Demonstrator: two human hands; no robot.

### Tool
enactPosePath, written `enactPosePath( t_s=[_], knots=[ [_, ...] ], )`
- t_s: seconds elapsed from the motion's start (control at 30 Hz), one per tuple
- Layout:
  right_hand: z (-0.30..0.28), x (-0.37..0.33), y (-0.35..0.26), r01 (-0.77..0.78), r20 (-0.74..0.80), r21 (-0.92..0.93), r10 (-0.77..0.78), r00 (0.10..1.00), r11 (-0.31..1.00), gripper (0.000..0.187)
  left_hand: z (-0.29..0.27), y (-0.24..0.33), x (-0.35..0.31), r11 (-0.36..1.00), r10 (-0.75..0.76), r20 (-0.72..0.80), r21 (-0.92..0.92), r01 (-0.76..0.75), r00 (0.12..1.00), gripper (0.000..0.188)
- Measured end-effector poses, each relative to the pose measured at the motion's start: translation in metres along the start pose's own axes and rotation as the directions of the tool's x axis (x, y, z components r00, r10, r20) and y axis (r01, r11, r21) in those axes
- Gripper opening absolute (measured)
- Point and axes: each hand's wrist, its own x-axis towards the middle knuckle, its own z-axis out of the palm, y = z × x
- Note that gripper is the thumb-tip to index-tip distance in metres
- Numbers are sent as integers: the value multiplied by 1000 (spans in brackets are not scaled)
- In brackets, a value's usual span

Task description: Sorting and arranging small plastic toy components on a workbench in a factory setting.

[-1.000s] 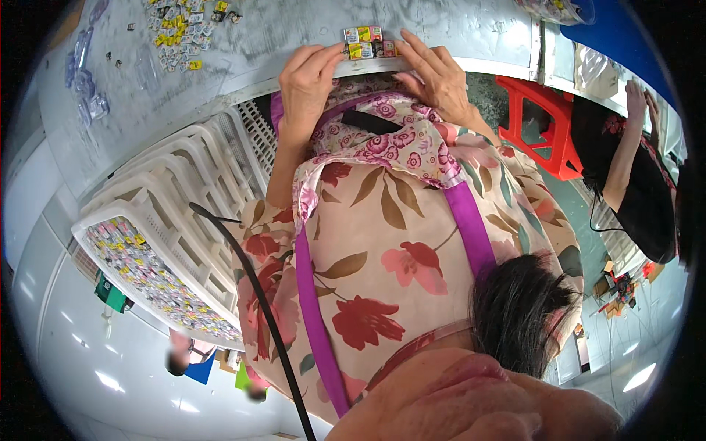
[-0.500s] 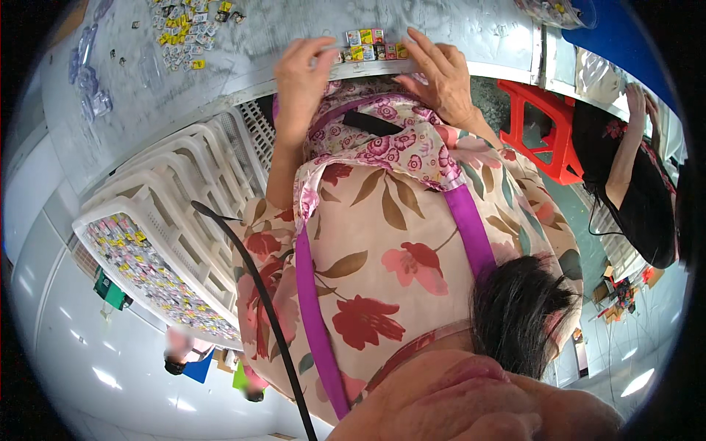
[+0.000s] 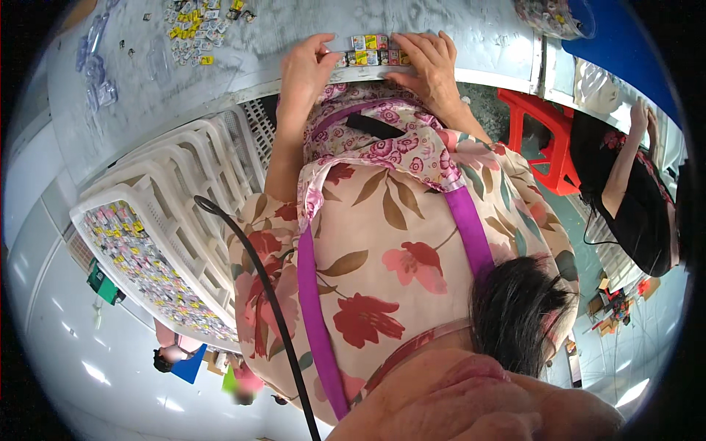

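Note:
Small block-shaped pieces in yellow, white, pink and dark colours form two short rows [image 3: 371,50] near the front edge of the worktable. My left hand [image 3: 305,72] is at the left end of these rows, its fingers bent but apart, and I see nothing held in it. At the right end is my right hand [image 3: 426,65], with fingers stretched out and fingertips against the pieces. Its thumb lies below, along the table edge. Further left on the table is a loose pile of similar small pieces [image 3: 197,33].
Clear plastic pieces [image 3: 94,66] lie at the table's far left. A clear tub [image 3: 555,16] of small items stands at the back right. Stacked white crates [image 3: 158,173], one filled with pieces, are at my left. A red stool [image 3: 540,143] and a co-worker [image 3: 625,184] are to my right.
Both hands have closed in on the ends of the rows. My right fingers have come down onto the pieces from a raised position. The view has shifted slightly.

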Motion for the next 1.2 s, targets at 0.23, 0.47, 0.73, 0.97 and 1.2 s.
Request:
enactPosePath(
  t_s=[0.23,0.47,0.73,0.97,1.2],
  knots=[
    [10,21,13,18,-92,116,-8,996,993,72,-10,-7,22,885,-97,174,-435,165,980,32],
    [-3,45,-7,92,-95,196,-75,993,976,76,-11,-16,9,572,-35,202,-799,185,979,34],
    [-33,102,-77,308,-11,202,-312,950,930,70,-74,11,-41,184,26,6,-983,1,1000,31],
    [-26,134,-118,520,-223,463,-473,852,718,72,-153,33,-115,296,-37,-358,-896,-332,933,34],
    [9,123,-76,194,-71,599,-190,979,777,53,-220,62,-228,489,-314,-777,-625,-608,546,36]
  ],
)
